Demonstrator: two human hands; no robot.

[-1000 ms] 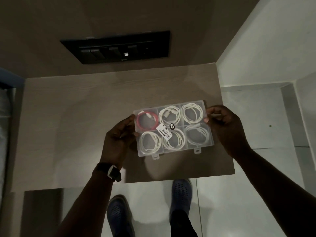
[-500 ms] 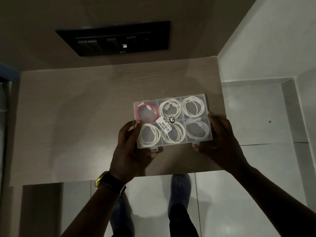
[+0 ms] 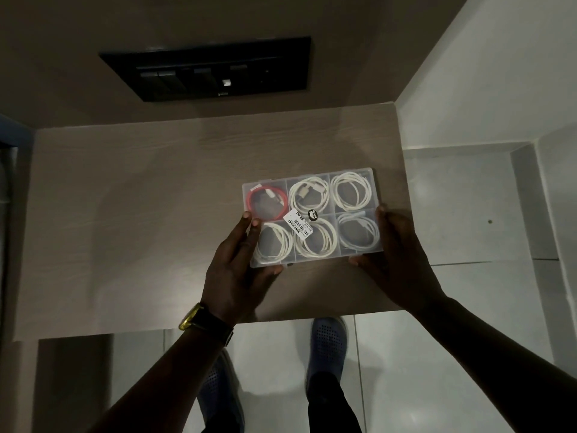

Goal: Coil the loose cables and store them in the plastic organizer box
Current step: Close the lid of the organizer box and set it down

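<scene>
A clear plastic organizer box [image 3: 331, 175] with its lid closed lies on the wooden table [image 3: 140, 214], near its right side. Its compartments hold coiled cables: a red cable [image 3: 265, 203] at the far left and several white cables [image 3: 351, 192] in the others. A price sticker [image 3: 298, 228] is on the lid. My left hand [image 3: 237, 264] grips the box's near left corner, thumb at the front edge. My right hand [image 3: 393, 254] grips the near right corner the same way.
A black switch panel [image 3: 212, 70] is mounted on the wall behind the table. The table's right edge borders white floor tiles [image 3: 468, 214]. My blue shoes [image 3: 327, 342] stand on the tiles below the table's near edge.
Both hands slid from the box's sides down to its near corners, thumbs now pressing at the front edge by the latches. The box stays in place on the table.
</scene>
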